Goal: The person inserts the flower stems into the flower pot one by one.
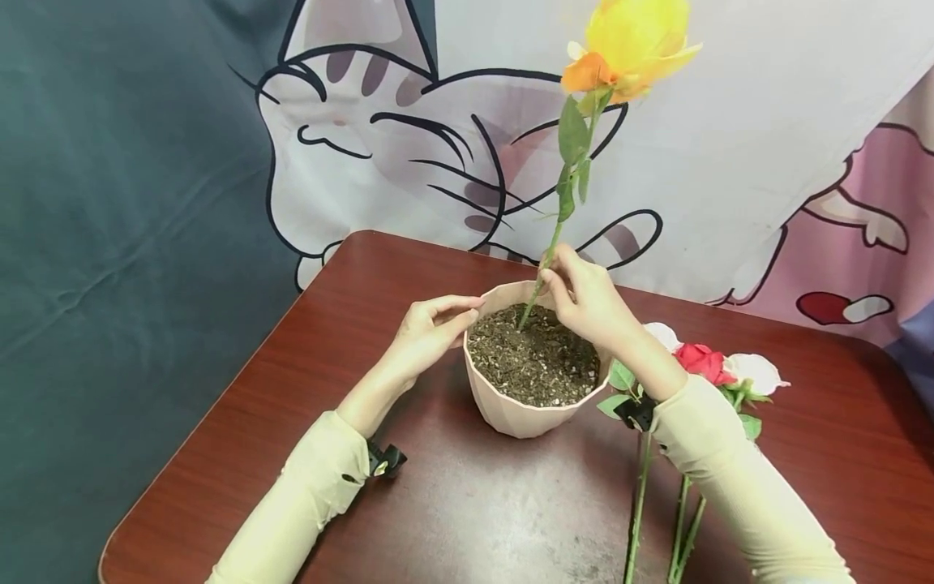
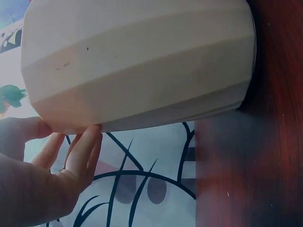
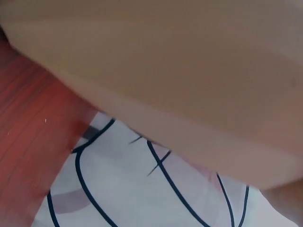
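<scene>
A yellow rose [image 1: 633, 40] with an orange outer petal stands tilted to the right, the foot of its green stem [image 1: 554, 237] in the soil [image 1: 536, 357]. My right hand [image 1: 587, 296] pinches that stem low down, above the far side of the pale faceted flowerpot [image 1: 514, 410]. With thumb and fingers at the rim, my left hand [image 1: 430, 328] holds the pot's left side. Up close in the left wrist view, its fingertips [image 2: 90, 135] touch the pot wall [image 2: 142, 71]. The pot wall [image 3: 165, 85] fills most of the right wrist view and hides the stem there.
Under my right forearm lie more cut flowers, among them a red rose [image 1: 702, 362] and a white rose [image 1: 757, 375], stems towards me. The brown table [image 1: 350, 324] ends at a cloth backdrop [image 1: 350, 186] with a cartoon cat.
</scene>
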Demonstrator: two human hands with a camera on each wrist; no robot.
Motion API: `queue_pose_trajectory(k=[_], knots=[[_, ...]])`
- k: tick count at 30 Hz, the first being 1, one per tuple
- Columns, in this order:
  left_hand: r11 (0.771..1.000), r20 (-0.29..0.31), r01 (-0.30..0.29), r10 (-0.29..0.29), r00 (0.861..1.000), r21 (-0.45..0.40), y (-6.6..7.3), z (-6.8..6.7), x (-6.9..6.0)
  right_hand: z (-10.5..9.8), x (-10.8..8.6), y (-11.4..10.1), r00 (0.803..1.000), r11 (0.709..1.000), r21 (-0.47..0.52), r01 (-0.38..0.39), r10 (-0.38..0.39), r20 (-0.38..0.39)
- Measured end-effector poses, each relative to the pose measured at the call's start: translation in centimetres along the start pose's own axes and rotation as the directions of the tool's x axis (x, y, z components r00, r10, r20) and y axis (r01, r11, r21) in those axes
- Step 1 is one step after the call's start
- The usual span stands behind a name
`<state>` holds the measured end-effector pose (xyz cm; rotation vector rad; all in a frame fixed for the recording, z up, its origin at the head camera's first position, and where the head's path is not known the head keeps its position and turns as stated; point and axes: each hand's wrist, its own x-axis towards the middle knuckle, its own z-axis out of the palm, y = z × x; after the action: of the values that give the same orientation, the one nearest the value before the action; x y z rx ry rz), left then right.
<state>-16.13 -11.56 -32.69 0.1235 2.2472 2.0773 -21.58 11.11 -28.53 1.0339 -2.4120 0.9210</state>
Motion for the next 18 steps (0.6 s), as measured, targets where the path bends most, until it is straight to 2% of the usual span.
queue_pose_trajectory(k=[5,9,18], knots=[[0.999,0.005,0.014,-0.013,1.0,-0.036,-0.1,0.2,-0.2,-0.8,-0.2,0.6,0.999,1.0,-0.022,-0.008,0.009,0.049],[1.0,0.006,0.004,-0.004,1.0,-0.003,-0.2,0.4,-0.2,-1.1,-0.3,0.9,0.998,1.0,-0.02,0.01,-0.009,0.059],[0.998,-0.015,0.047,-0.047,0.999,-0.034,-0.1,0.2,-0.1,0.3,-0.1,1.6,0.998,0.999,0.028,0.03,-0.031,0.046]])
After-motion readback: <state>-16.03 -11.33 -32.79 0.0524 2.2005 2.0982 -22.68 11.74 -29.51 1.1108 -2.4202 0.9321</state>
